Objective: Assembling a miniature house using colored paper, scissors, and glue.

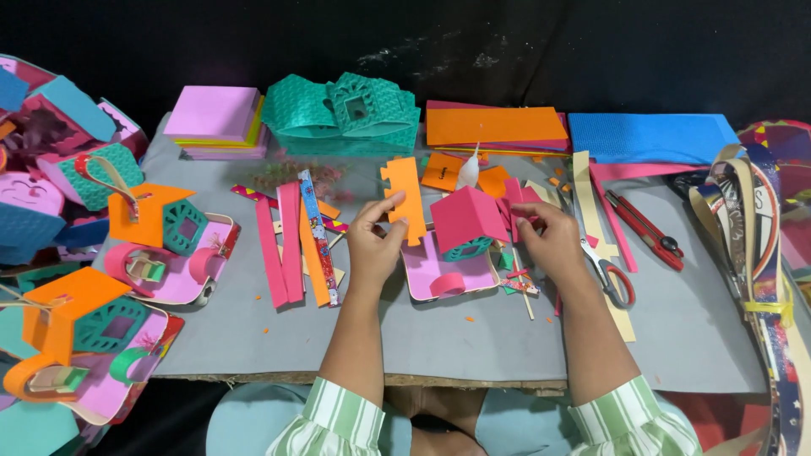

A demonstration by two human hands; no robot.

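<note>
My left hand [374, 241] pinches an orange notched foam piece [405, 199], held upright above the grey board. My right hand [553, 239] holds a small pink foam strip [517, 199] beside the pink roof [465, 217] of a little foam house. That house has a teal windowed wall [467, 248] and stands on a light pink base [443, 274] with a pink curled loop [448, 284]. Both hands sit either side of the house.
Pink and orange strips [291, 245] lie to the left. Scissors [610, 274] and a red cutter [646, 230] lie right. Stacks of purple [213, 114], teal [342, 114], orange [494, 127] and blue [646, 138] foam line the back. Finished houses [165, 245] fill the left. Ribbon rolls [756, 245] hang right.
</note>
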